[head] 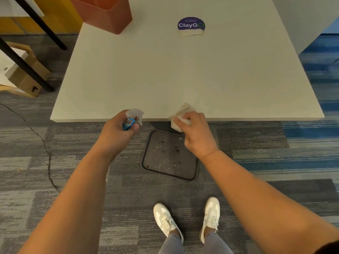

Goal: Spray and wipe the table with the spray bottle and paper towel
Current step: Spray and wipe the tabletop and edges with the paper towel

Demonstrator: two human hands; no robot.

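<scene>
A white square table (165,70) fills the upper middle of the head view. My left hand (117,132) is closed around a small spray bottle (133,116) with a clear nozzle head and a blue clip, held at the table's near edge with the nozzle facing the tabletop. My right hand (198,132) grips a crumpled white paper towel (181,115), which overlaps the near edge of the table. Most of the bottle's body is hidden inside my fist.
A purple round sticker (191,24) lies at the table's far side. A terracotta bin (104,13) stands at the far left corner. On the carpet below the edge sits a dark tray (170,154) with crumbs. Cardboard boxes (22,74) and black frame legs are at left. My white shoes (187,217) are below.
</scene>
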